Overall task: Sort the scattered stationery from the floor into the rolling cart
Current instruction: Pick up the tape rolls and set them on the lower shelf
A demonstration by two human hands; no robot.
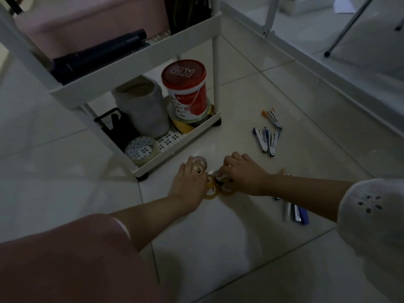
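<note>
Several small tape rolls (212, 190) lie clustered on the tiled floor just in front of the white rolling cart (179, 139). My left hand (192, 176) reaches over them, its fingertips curled on a clear tape roll (200, 160). My right hand (240, 171) pinches a dark-cored tape roll (220, 178) beside it. Staplers and pens (267, 138) lie scattered on the floor to the right. More pens and a blue item (296, 212) lie under my right forearm.
The cart's bottom shelf holds a red-lidded tub (185, 88), a grey pot (142, 103), a black mesh holder (113, 123) and a wide tape roll (141, 150). Its upper shelf carries dark tubes (98, 55). A pink garment covers the lower left. Furniture legs (347, 27) stand far right.
</note>
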